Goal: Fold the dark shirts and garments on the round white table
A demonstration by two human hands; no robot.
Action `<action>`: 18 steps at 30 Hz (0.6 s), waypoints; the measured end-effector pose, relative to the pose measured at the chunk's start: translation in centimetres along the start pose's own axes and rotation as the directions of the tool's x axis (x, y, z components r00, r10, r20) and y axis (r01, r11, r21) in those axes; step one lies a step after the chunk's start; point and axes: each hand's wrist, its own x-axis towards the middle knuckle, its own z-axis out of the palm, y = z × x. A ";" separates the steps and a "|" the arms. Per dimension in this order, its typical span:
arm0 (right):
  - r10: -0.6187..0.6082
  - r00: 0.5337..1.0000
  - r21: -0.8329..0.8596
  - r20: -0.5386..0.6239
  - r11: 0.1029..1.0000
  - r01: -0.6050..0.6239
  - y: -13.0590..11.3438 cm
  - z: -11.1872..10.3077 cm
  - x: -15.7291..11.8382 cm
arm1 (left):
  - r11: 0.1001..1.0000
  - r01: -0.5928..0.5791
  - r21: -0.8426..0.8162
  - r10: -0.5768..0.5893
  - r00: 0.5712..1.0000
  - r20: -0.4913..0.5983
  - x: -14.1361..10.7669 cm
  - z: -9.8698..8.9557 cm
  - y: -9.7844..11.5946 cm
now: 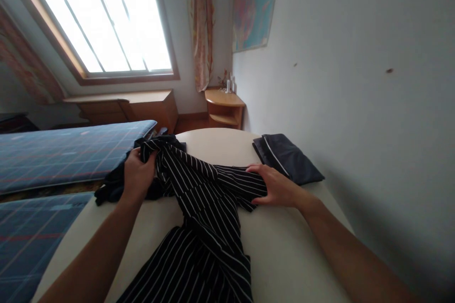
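A black garment with white stripes (209,199) lies rumpled across the white table (284,251), its lower part spreading toward me. At its upper left, my left hand (139,170) has its fingers closed around a bunched part of the cloth. My right hand (272,184) grips the striped sleeve-like end on the right, thumb below and fingers above. Beneath and beside my left hand, some dark crumpled clothing (113,184) rests at the table's left edge. Just beyond my right hand sits a folded dark garment (287,158) with a pale line along it.
Left of the table is a bed with a blue plaid mattress (71,151). The wall (373,128) runs close along the right. A wooden corner shelf (223,99) and a low wooden desk (142,99) stand at the back under the window (106,19).
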 end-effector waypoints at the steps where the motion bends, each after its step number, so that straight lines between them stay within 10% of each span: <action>1: -0.018 1.000 -0.018 -0.001 1.000 0.018 0.0 0.2 0.0 | 0.999 0.031 -0.025 -0.031 1.000 0.004 0.2 0.1 -0.3; 9: 0.097 0.990 -0.081 -0.103 0.991 -0.105 0.7 -0.9 0.4 | 0.986 0.065 -0.156 -0.071 0.997 -0.037 0.5 0.5 -1.0; 13: 0.296 0.864 -0.098 -0.408 0.927 -0.363 1.3 -1.5 0.5 | 0.971 0.056 -0.233 -0.069 0.997 -0.048 0.5 0.6 -1.1; 18: 0.247 0.710 -0.084 -0.659 0.914 -0.396 0.7 -1.9 0.4 | 0.951 0.078 -0.298 -0.096 0.994 -0.044 0.3 0.7 -0.9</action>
